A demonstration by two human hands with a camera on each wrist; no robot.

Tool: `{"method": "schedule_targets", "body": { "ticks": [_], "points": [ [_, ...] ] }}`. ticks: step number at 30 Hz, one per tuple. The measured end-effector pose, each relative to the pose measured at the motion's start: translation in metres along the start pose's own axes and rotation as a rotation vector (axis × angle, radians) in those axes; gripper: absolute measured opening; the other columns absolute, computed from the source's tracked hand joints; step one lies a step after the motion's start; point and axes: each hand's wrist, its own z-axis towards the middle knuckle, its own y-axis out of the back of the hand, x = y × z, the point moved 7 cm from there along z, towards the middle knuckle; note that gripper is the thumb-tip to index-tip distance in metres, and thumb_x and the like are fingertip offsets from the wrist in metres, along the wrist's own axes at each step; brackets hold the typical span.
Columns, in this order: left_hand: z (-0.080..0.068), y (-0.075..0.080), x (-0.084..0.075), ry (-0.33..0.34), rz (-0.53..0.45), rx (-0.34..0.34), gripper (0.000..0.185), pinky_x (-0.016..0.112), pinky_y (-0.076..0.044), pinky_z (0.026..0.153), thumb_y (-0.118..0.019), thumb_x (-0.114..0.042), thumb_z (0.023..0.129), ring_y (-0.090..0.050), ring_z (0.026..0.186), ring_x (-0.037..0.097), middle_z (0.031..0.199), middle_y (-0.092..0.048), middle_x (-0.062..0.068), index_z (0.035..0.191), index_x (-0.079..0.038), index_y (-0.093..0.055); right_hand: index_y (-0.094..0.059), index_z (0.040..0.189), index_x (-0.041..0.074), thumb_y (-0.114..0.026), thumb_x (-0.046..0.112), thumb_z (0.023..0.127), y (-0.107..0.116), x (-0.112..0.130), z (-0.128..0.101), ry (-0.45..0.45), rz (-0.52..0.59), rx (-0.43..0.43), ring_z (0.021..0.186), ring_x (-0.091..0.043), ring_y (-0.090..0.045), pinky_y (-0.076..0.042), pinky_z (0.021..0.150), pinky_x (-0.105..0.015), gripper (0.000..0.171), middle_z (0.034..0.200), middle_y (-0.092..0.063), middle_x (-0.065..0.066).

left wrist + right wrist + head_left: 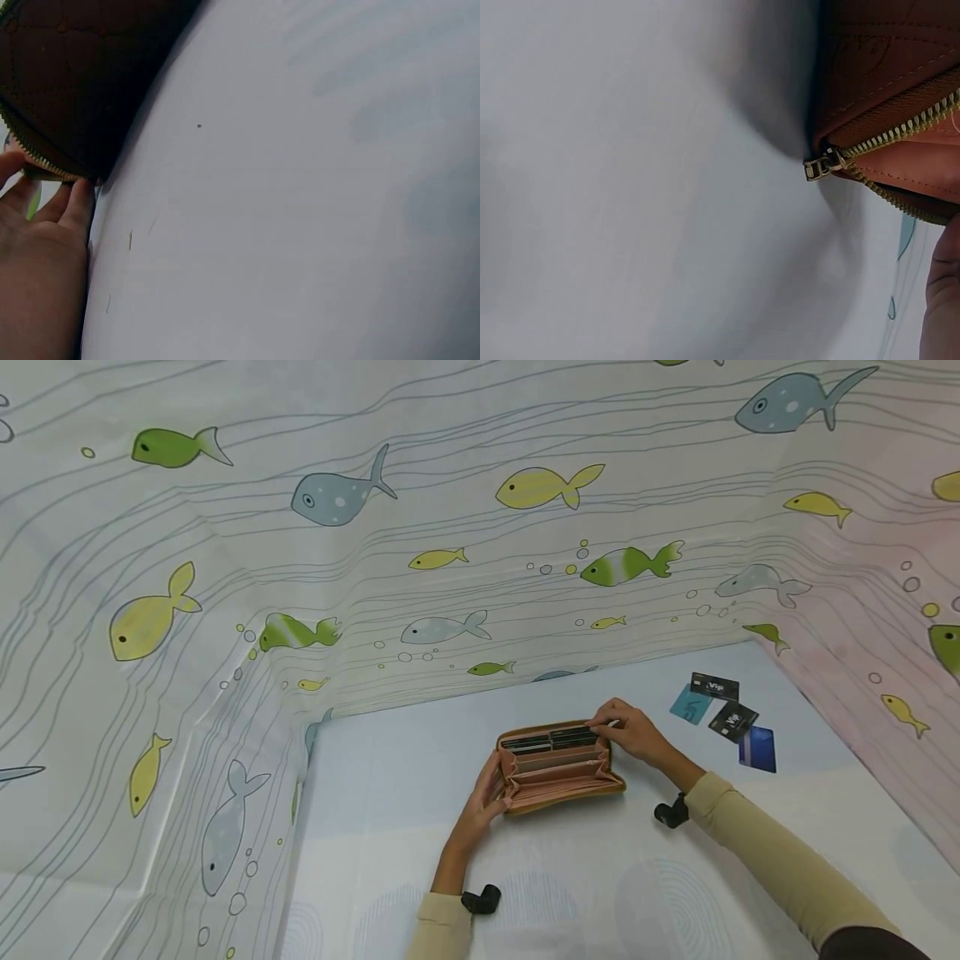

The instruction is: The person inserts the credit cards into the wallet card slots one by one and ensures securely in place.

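Note:
An unzipped brown zip-around wallet (570,787) with a pink lining stands spread in the head view. Dark cards (573,737) fill the slots along its back side. My left hand (476,806) grips the wallet's left end, fingers on the outside and thumb by the front corner. At the back right corner, my right hand (633,732) has its fingers curled, fingertips pinching at a card in the slots. In the right wrist view, the brass zipper pull (821,165) hangs at the wallet's corner, with part of the right hand (941,300) at the edge.
Several loose cards lie right of the wallet: a black card (714,686), a teal card (686,708), a second black card (733,722) and a blue card (759,752). Fish-patterned sheeting (450,585) rises behind and beside the pale table (390,793).

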Motion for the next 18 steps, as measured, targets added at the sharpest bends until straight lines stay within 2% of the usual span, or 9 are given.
{"method": "schedule_targets", "body": {
  "ticks": [6, 12, 18],
  "points": [
    [0.001, -0.002, -0.022, 0.009, 0.026, 0.025, 0.077, 0.069, -0.019, 0.116, -0.048, 0.007, 0.096, -0.011, 0.148, 0.055, 0.164, 0.003, 0.031, 0.156, 0.01, 0.0, -0.077, 0.108, 0.008, -0.067, 0.011, 0.096, 0.003, -0.001, -0.002, 0.004, 0.002, -0.003, 0.09, -0.015, -0.055, -0.049, 0.067, -0.021, 0.016, 0.108, -0.059, -0.009],
    [0.0, -0.002, -0.007, -0.005, 0.018, 0.009, 0.079, 0.067, -0.018, 0.117, -0.049, 0.007, 0.097, -0.01, 0.151, 0.049, 0.167, 0.004, 0.024, 0.16, 0.001, -0.001, -0.078, 0.107, 0.01, -0.068, 0.014, 0.095, 0.003, 0.0, -0.002, 0.031, -0.007, 0.003, 0.088, -0.013, -0.054, -0.048, 0.066, -0.023, 0.016, 0.106, -0.059, -0.008],
    [0.0, 0.0, 0.006, -0.015, -0.004, 0.003, 0.081, 0.063, -0.018, 0.12, -0.053, 0.002, 0.097, -0.011, 0.153, 0.043, 0.168, 0.004, 0.016, 0.162, -0.008, -0.004, -0.079, 0.106, 0.011, -0.068, 0.015, 0.096, 0.004, 0.001, -0.003, 0.015, -0.024, 0.008, 0.087, -0.015, -0.055, -0.046, 0.065, -0.024, 0.016, 0.108, -0.059, -0.006]
  ]
}}
